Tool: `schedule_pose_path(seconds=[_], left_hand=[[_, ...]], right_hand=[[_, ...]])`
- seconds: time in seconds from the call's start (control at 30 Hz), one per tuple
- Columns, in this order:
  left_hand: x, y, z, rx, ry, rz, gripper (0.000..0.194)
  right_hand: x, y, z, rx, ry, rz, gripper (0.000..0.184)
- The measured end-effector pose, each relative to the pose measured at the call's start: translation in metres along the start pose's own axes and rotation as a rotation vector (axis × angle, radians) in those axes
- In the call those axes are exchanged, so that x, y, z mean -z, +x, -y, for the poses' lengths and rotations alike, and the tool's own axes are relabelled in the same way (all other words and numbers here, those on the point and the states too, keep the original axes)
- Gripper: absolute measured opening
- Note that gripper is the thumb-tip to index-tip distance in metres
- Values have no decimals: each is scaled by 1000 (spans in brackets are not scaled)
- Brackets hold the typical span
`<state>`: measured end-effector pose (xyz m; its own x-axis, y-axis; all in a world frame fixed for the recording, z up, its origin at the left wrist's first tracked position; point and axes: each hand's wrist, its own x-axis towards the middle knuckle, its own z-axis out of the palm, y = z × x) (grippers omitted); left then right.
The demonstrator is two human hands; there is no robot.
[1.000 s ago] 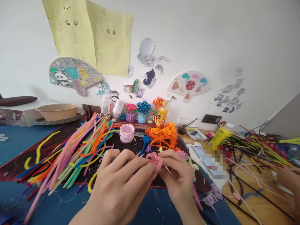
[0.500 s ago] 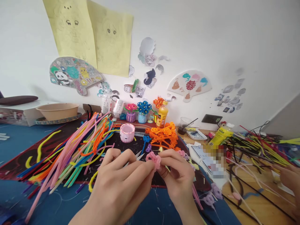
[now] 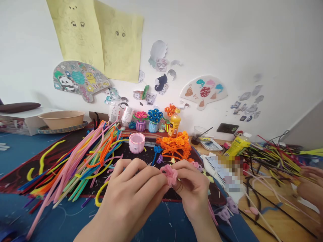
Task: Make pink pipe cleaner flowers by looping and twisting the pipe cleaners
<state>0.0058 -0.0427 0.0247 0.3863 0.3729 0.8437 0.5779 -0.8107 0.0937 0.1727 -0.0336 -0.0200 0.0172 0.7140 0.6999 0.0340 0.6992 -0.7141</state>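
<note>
Between my two hands is a small pink pipe-cleaner flower [image 3: 170, 175] with looped petals. My left hand [image 3: 131, 191] pinches it from the left, thumb and fingertips closed at its edge. From the other side my right hand [image 3: 194, 188] grips it, fingers curled, and its thumb is partly hidden. Just beyond the hands lie a purple pipe-cleaner curl [image 3: 159, 159] and a blue pipe-cleaner flower [image 3: 157, 150]. A pink-and-white pot [image 3: 137, 143] stands behind my left hand. Scissors behind the fingers are mostly hidden.
Loose pipe cleaners [image 3: 75, 161] spread over the left of the dark mat. Orange pipe-cleaner flowers [image 3: 176, 146] pile up behind my right hand. A juice bottle [image 3: 174, 123] stands behind them. Another person's hand [image 3: 311, 188] is at the right edge, near a phone [image 3: 219, 168].
The pink flower has shifted slightly right and turned more toward me, still between both hands. The other person's hand at the right has moved and changed pose.
</note>
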Motion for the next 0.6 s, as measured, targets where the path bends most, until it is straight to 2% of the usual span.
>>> schedule_pose_path(seconds=[0.2,0.33,0.47,0.6], left_hand=[[1,-2,2,-36,65,21,15],[3,-3,4,-7,122,15,11],[2,-3,3,41,162,-44,10],[0,0,-2,26,158,-110,7]], right_hand=[[-1,-1,2,45,-48,-30,15],[-4,0,5,138,-205,-102,19],[-7,-1,7,250,-398,-154,23],[-11,-2,8,249,-423,-132,27]])
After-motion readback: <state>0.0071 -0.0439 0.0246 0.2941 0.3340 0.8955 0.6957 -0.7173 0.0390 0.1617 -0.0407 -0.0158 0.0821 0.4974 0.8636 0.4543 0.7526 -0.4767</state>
